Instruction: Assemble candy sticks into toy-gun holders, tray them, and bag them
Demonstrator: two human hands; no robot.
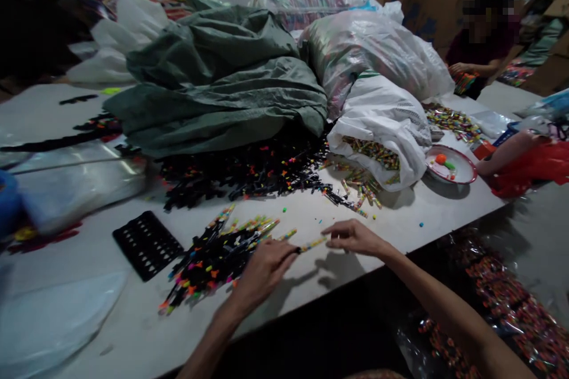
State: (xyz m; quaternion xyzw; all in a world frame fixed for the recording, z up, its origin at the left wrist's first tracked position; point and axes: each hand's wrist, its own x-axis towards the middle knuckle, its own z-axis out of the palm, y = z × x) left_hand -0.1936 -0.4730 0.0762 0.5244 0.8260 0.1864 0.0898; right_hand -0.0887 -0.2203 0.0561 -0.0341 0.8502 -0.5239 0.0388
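Note:
My left hand [267, 263] is closed, pinching a small black plastic piece that is mostly hidden by the fingers. Out of that piece, toward the right, sticks a slim clear tube [312, 244] filled with coloured beads. The thumb and forefinger of my right hand [353, 238] close around the tube's far end. Both hands are just above the white table [306, 296], near its front edge. Left of them lies a pile of black plastic sticks [217, 257] with coloured tips, several ending in bead-filled tubes.
A black slotted tray [146, 244] lies left of the pile. Behind are a dark green sack [222, 83] over loose black parts [249, 172], a white sack [380, 124] spilling tubes, and a red-rimmed bowl [451, 174]. Another person [484, 35] works at the far right.

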